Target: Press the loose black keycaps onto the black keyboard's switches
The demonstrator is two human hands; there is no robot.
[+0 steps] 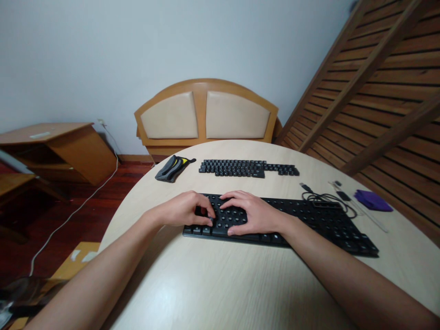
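A black keyboard (302,220) lies on the table in front of me, with most of its keycaps off and bare key posts showing. A bottom row of keycaps is still fitted at its left front. At the left end, my left hand (187,208) pinches a small dark keycap (211,220) between thumb and fingertips; whether it touches a post cannot be made out. My right hand (252,213) rests on the middle of the keyboard, fingers apart and curved, holding nothing. Behind the keyboard, loose black keycaps (232,167) are laid out in keyboard order.
Gloves (173,168), grey, black and yellow, lie at the table's back left. At the right are a coiled USB cable (330,197), a purple cloth (373,200) and a thin white stick (373,219). A wooden headboard (202,110) stands behind the round table (206,284).
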